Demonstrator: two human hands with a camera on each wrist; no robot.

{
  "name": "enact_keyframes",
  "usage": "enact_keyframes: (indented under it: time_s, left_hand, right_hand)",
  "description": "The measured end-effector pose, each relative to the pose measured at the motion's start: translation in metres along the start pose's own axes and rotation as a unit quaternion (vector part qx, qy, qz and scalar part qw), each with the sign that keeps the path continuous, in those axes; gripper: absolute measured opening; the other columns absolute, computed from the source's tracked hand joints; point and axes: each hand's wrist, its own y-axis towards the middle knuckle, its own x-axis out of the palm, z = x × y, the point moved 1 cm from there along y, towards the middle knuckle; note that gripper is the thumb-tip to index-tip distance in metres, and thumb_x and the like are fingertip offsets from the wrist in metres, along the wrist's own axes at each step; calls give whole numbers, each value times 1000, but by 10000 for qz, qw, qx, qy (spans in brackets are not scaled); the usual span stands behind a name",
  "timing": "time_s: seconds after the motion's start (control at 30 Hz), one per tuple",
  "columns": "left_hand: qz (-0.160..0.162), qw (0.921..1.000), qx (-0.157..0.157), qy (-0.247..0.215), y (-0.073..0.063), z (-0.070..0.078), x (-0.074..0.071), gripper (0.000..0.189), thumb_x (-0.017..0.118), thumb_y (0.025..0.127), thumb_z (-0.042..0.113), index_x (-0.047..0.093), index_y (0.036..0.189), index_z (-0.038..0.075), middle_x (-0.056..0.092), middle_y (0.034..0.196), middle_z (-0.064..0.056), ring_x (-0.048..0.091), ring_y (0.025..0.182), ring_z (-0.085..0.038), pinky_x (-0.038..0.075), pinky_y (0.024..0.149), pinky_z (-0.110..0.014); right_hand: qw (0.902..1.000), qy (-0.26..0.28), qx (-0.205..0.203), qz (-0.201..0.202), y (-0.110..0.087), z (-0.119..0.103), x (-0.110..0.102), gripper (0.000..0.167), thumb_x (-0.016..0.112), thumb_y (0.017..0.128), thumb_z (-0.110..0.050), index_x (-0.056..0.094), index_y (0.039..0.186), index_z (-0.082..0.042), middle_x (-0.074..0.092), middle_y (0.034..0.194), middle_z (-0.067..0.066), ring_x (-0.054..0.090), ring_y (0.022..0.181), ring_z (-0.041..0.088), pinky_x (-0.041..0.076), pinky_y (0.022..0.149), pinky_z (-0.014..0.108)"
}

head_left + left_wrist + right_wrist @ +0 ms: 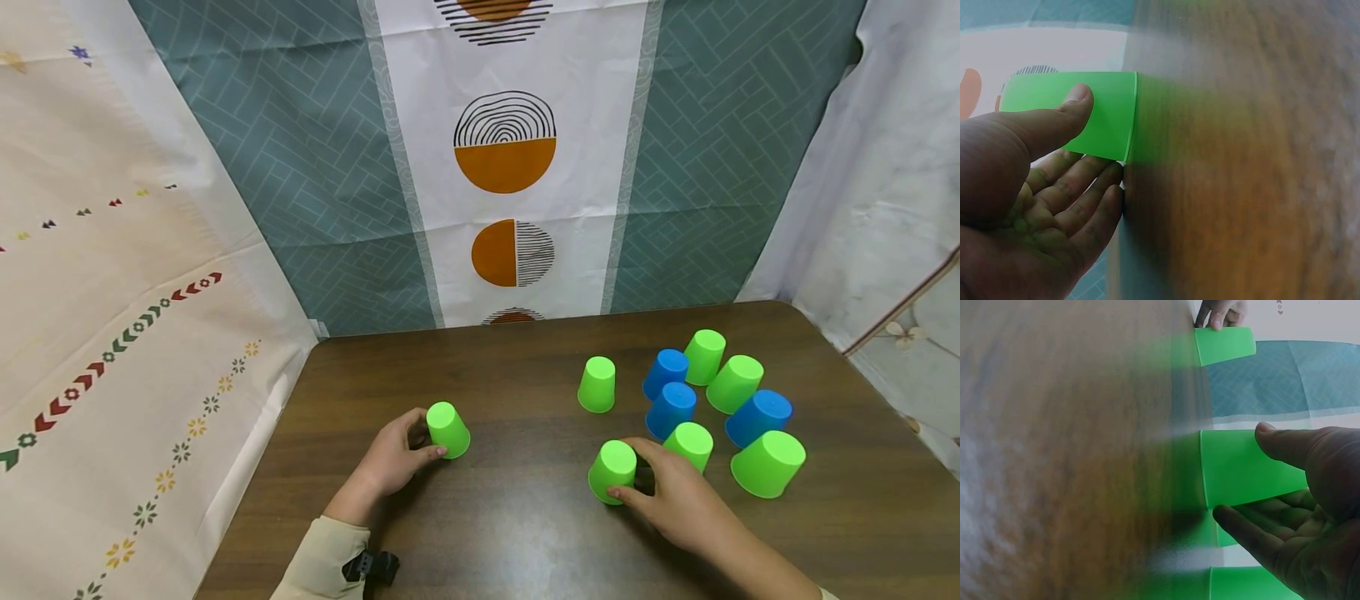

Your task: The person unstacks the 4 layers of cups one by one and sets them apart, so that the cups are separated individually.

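On the left of the table, my left hand [393, 454] grips an upside-down green cup [448, 431], thumb on its near side and fingers behind. That same cup [1104, 119] stands rim down at the wood in the left wrist view. My right hand [671, 492] holds another inverted green cup [612, 472] between thumb and fingers, right of the table's middle. In the right wrist view its cup [1241, 465] has the rim right at the tabletop. Just behind the right hand stands a green cup [690, 444], partly hidden by it.
Several inverted cups cluster at the right, including a blue cup [671, 410], another blue cup [759, 418] and a large green cup [768, 464]. One green cup [597, 385] stands apart toward the back. The brown table [480, 533] ends at a hanging patterned cloth [337, 167].
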Motion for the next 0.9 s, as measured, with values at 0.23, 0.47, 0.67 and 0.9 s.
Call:
enact_keyframes:
  time_s: [0.23,0.47,0.67,0.9]
  left_hand:
    - [23,10000,-8,49,0,-1,0,41,87,87,13,66,122,10,73,120,-6,70,116,-29,53,103,-53]
    - [15,10000,-63,54,1,0,1,41,87,87,12,66,123,10,73,121,-5,69,117,-28,52,104,-53]
    - [76,9997,-14,229,-1,1,2,40,88,87,17,67,121,13,73,118,-1,68,118,-26,52,104,-53]
    - [53,9986,291,443,-7,21,8,44,88,88,23,66,125,15,69,123,-1,66,120,-29,52,100,-56]
  right_hand:
    - [10000,38,41,-43,0,1,0,52,88,86,-35,67,129,-15,69,113,-9,66,104,15,58,90,49]
    - [10000,38,39,-28,-1,1,0,52,89,86,-35,67,129,-15,69,112,-10,66,103,14,58,89,48]
    - [10000,27,0,22,-1,2,1,51,89,86,-34,67,128,-16,69,112,-10,66,103,14,58,89,47]
    - [10000,55,29,22,-1,2,1,51,89,85,-33,67,128,-16,69,111,-11,66,103,13,58,89,47]
